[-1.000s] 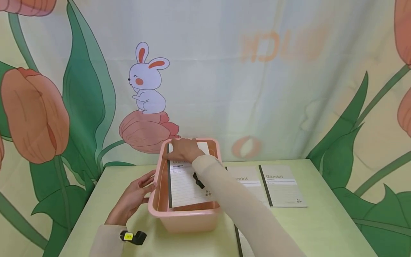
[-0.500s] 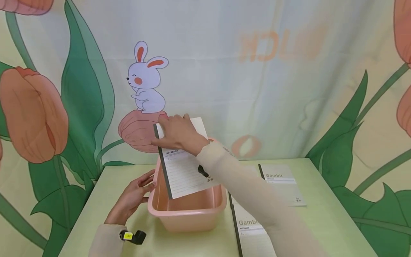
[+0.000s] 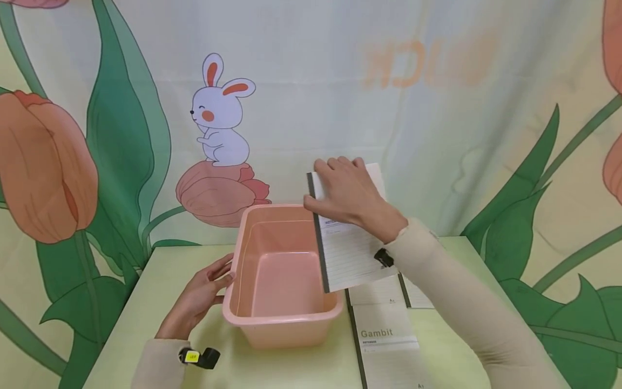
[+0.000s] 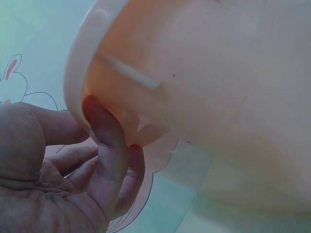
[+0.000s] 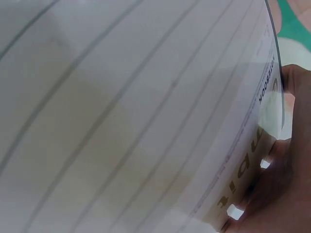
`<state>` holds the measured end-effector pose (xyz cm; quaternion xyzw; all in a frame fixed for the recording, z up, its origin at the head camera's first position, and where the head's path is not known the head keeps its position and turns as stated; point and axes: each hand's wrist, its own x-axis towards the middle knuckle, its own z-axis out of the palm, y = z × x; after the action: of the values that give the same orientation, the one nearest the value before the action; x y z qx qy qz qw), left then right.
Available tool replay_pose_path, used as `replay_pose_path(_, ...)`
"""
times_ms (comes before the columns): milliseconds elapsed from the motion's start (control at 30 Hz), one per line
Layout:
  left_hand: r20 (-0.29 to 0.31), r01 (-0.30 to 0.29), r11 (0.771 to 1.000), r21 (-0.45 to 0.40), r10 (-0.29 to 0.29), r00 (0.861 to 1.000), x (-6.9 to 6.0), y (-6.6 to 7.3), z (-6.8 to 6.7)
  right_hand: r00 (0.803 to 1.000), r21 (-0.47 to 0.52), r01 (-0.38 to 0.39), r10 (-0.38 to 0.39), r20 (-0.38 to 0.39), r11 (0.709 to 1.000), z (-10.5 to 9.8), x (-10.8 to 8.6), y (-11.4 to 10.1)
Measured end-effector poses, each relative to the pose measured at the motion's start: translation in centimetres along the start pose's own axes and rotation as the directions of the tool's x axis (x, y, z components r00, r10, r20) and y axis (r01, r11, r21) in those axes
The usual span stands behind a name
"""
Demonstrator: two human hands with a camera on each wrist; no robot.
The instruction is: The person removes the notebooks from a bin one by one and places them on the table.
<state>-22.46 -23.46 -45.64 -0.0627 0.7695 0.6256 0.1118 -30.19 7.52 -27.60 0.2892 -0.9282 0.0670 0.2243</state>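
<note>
My right hand (image 3: 347,192) grips a notebook (image 3: 347,254) by its top part, raised and slightly tilted beside the basin's right rim. The notebook has a dark spine strip and a ruled cover; in the right wrist view the cover (image 5: 146,107) fills most of the frame, with fingers around its top edge. My left hand (image 3: 201,292) holds the left rim of a pink plastic basin (image 3: 282,321). In the left wrist view, the left hand's fingertips (image 4: 97,109) curl at the basin rim (image 4: 77,73). Inside the basin, only its bare bottom shows.
Right of the basin, a "Gambit" notebook (image 3: 389,346) lies on the pale green table (image 3: 461,346). Behind it lie another notebook (image 3: 376,292) and a third (image 3: 419,296), both partly covered by my right arm and the raised notebook. A printed curtain (image 3: 311,108) hangs behind the table.
My right hand has lifted the notebook up out of the basin and carried it to the right. The left hand stays on the rim, and the basin stands in the same place.
</note>
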Motion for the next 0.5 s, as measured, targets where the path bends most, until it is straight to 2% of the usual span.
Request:
replay_pose_path(267, 0.013, -0.012, 1.000, -0.005, 0.012, 1.000, -0.1, 0.1, 0.1, 0.989, -0.030, -0.146, 0.147, 0.029, 0.989, 1.1, -6.6, 7.4)
replay_pose_path(500, 0.026, -0.016, 1.000, -0.015, 0.016, 1.000, 0.0, -0.2, 0.1, 0.978, -0.059, -0.189, 0.193, 0.082, 0.980, 4.0, -13.0, 13.2)
